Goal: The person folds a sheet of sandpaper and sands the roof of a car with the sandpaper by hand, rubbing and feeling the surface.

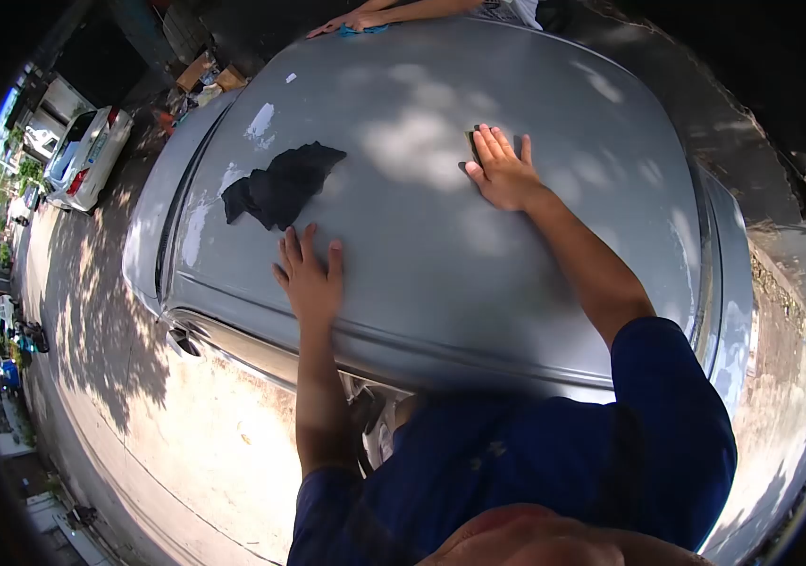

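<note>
My left hand [311, 278] lies palm down near the side edge of a grey car roof [403, 255], with its fingers spread and nothing in them. Just beyond its fingertips is a crumpled black cloth [290, 184], apart from the hand. Farther across the roof, my right hand [507, 177] presses flat on a dark pad [471, 143] with a yellowish-green edge. The hand covers most of the pad, so its exact kind is hidden. Whitish patches [260, 123] mark the roof's left part.
At the far roof edge, another person's hand [351, 21] rests by a blue cloth [363, 29]. Cardboard boxes [197, 73] stand beyond the car's far left corner. A silver car [92, 156] is parked on the left. Sunlit concrete [205, 434] runs along the near side.
</note>
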A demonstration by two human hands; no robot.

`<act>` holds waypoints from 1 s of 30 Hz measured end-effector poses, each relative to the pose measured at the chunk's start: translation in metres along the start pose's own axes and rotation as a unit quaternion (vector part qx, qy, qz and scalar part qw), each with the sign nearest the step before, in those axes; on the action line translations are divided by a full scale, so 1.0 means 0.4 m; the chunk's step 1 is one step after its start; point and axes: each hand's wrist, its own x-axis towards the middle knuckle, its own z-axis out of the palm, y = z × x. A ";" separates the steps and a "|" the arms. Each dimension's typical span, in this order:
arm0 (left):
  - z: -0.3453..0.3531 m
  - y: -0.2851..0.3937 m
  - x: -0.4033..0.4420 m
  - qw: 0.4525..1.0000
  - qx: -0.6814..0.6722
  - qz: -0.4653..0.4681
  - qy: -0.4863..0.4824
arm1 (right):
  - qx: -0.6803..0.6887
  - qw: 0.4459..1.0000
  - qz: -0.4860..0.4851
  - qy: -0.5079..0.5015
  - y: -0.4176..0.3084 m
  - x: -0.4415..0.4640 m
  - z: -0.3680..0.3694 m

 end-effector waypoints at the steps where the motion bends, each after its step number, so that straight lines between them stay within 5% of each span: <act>1: 0.001 -0.004 0.019 1.000 -0.009 0.003 0.011 | -0.003 0.999 -0.042 0.006 -0.063 -0.013 0.013; 3: 0.000 -0.008 0.025 0.999 -0.033 -0.012 0.016 | -0.046 0.957 -0.284 -0.027 -0.255 -0.170 0.082; 8: 0.010 -0.009 0.023 0.998 -0.047 -0.021 0.021 | -0.078 0.973 -0.217 -0.019 -0.221 0.044 0.055; 10: 0.003 -0.005 0.019 0.999 -0.044 -0.018 0.026 | 0.035 0.999 0.010 -0.013 -0.068 0.260 -0.024; 13: 0.000 -0.005 0.024 0.999 -0.034 -0.018 0.030 | 0.008 0.998 -0.054 -0.021 -0.130 0.211 -0.002; 14: 0.001 -0.002 0.027 0.997 -0.064 -0.021 0.029 | -0.017 0.988 -0.153 -0.021 -0.216 0.127 0.038; 16: -0.024 -0.026 0.006 0.994 -0.105 -0.023 -0.003 | -0.039 0.882 -0.456 -0.115 -0.394 -0.172 0.069; 19: -0.061 -0.008 -0.101 0.997 -0.066 -0.013 -0.039 | -0.026 0.950 -0.311 -0.020 -0.285 0.022 0.078; 21: -0.065 0.022 -0.139 0.998 -0.056 -0.008 -0.010 | 0.026 0.997 -0.071 -0.029 -0.115 0.275 0.004; 24: -0.057 0.000 -0.164 0.996 -0.083 -0.017 0.029 | 0.040 0.997 0.016 -0.056 -0.083 0.331 -0.016; 26: -0.040 -0.009 -0.135 0.988 -0.134 -0.019 0.072 | -0.030 0.979 -0.197 -0.043 -0.280 0.135 0.036; 29: -0.058 -0.007 -0.155 0.977 -0.191 -0.010 0.090 | -0.040 0.851 -0.501 -0.149 -0.457 -0.167 0.069; 30: -0.061 -0.010 -0.156 0.977 -0.191 -0.008 0.089 | -0.034 0.892 -0.437 -0.114 -0.441 -0.136 0.087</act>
